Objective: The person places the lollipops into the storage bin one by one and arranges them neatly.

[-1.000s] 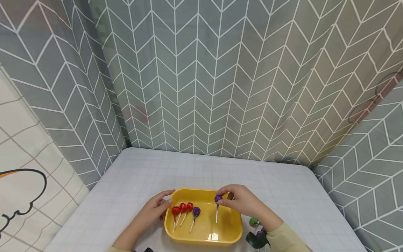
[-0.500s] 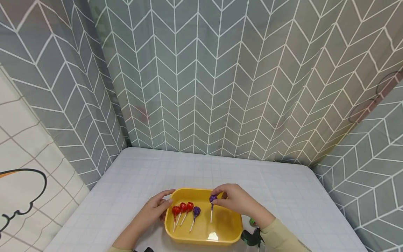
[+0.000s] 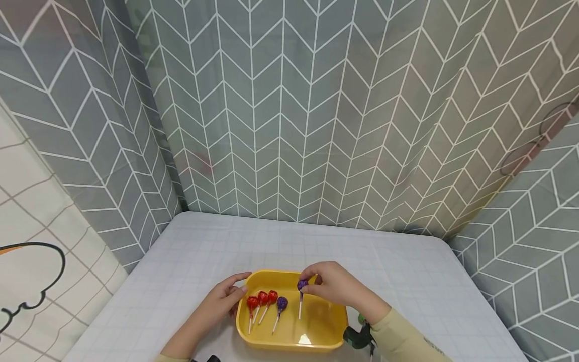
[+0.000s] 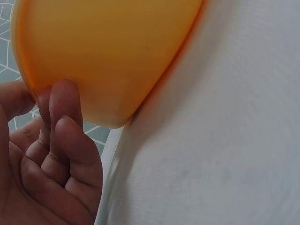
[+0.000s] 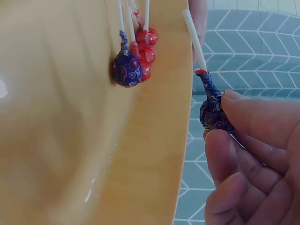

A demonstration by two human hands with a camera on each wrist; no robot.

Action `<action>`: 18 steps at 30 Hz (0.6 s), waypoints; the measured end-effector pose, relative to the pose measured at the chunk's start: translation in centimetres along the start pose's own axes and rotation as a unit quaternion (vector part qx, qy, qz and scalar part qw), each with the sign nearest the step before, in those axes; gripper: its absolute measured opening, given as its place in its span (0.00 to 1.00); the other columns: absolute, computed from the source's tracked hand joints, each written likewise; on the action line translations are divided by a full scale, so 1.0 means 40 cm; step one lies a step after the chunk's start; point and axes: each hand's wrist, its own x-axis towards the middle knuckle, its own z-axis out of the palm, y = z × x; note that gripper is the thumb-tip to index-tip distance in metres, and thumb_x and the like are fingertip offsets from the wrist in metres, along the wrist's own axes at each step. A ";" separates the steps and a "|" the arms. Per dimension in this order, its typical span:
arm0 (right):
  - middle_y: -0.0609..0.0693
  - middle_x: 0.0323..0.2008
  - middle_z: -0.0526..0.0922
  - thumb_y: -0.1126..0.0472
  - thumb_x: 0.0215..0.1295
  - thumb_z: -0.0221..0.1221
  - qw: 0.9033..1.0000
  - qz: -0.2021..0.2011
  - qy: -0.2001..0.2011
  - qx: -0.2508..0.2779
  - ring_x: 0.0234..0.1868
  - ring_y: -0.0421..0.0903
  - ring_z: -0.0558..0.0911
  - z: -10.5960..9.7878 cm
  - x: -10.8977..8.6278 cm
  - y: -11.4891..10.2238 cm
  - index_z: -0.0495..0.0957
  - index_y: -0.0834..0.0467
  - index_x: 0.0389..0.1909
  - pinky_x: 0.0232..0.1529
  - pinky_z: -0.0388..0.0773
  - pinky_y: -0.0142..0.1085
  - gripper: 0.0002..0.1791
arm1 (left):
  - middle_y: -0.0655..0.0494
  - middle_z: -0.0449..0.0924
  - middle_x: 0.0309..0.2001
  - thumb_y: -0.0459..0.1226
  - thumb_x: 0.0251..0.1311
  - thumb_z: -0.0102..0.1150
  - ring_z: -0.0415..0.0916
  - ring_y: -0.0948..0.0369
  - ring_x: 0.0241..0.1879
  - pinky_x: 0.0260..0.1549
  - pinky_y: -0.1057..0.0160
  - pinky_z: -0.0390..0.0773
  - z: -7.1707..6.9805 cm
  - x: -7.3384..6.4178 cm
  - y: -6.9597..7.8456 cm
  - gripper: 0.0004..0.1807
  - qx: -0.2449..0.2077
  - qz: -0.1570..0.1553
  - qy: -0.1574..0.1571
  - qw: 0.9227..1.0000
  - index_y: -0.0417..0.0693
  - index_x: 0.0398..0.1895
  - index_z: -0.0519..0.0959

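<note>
My right hand [image 3: 332, 286] pinches a purple-wrapped lollipop [image 5: 215, 116] by its candy head, between thumb and fingers. Its white stick points toward me over the yellow tray [image 3: 323, 324], and in the right wrist view it sits higher than the tray's rim. Inside the tray, at the left, 3 red lollipops [image 3: 253, 302] lie side by side, with another purple lollipop [image 3: 282, 303] just to their right. At the left end of the tray my left hand [image 3: 219, 304] grips the rim, its thumb on top and its other fingers along the outer wall [image 4: 108, 61].
A green lollipop [image 3: 361, 319] lies on the table right of the tray, mostly hidden by my right forearm. A black wrist camera [image 3: 358, 337] hangs below that sleeve. The white-covered table [image 3: 217, 246] ends at a grey patterned curtain [image 3: 294, 125].
My right hand has moved left over the tray with the purple lollipop, closer to the one lying there. My left hand and the tray have stayed put.
</note>
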 end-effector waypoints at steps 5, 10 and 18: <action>0.36 0.36 0.82 0.57 0.64 0.67 1.000 0.000 -0.005 -0.006 0.29 0.38 0.77 -0.002 0.008 -0.012 0.85 0.53 0.45 0.32 0.77 0.29 0.10 | 0.48 0.78 0.27 0.52 0.69 0.56 0.73 0.55 0.22 0.22 0.61 0.78 0.000 0.002 -0.002 0.30 -0.001 0.002 -0.002 1.000 0.51 0.70 0.68; 0.37 0.36 0.83 0.57 0.63 0.67 1.000 0.002 -0.009 -0.014 0.28 0.37 0.77 0.004 0.022 -0.008 0.85 0.53 0.45 0.32 0.77 0.30 0.10 | 0.48 0.78 0.26 0.52 0.69 0.56 0.73 0.55 0.22 0.22 0.61 0.78 -0.001 0.001 -0.003 0.30 -0.002 0.001 -0.001 1.000 0.51 0.70 0.68; 0.37 0.35 0.83 0.56 0.62 0.68 1.000 -0.009 -0.011 -0.026 0.31 0.34 0.78 0.011 0.041 0.001 0.86 0.52 0.41 0.37 0.78 0.30 0.08 | 0.48 0.78 0.26 0.52 0.68 0.56 0.74 0.54 0.22 0.23 0.60 0.79 0.000 0.002 -0.002 0.30 0.004 0.002 -0.001 1.000 0.51 0.70 0.68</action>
